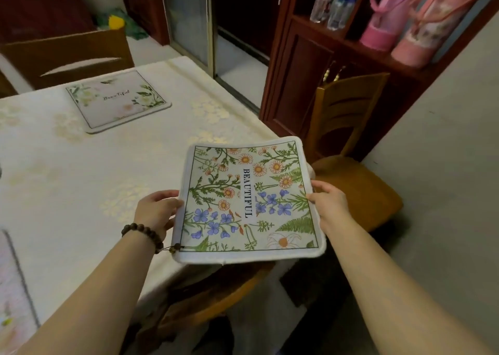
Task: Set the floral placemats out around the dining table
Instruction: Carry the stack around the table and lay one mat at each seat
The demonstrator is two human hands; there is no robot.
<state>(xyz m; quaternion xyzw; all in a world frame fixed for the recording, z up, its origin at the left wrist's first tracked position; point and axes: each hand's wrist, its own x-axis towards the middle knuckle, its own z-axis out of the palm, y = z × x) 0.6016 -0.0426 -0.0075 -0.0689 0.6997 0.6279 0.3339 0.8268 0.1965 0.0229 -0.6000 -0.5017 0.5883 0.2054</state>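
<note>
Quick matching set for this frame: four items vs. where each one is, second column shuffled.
Things:
1. daisy placemat
2. pale placemat
3. water bottles
4. bead bracelet

Places:
A. on the cabinet shelf
B. on the left wrist
C. held in both hands over the table corner
D. flat on the table's far side, by a chair

Pairs: 1-C, 2-D, 3-A, 4-B

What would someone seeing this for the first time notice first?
The bright daisy-and-blue-flower placemat printed BEAUTIFUL, held over the table's near right corner by the left hand and right hand. Next, the pale pink floral placemat lying flat at the far side of the cream tablecloth.
</note>
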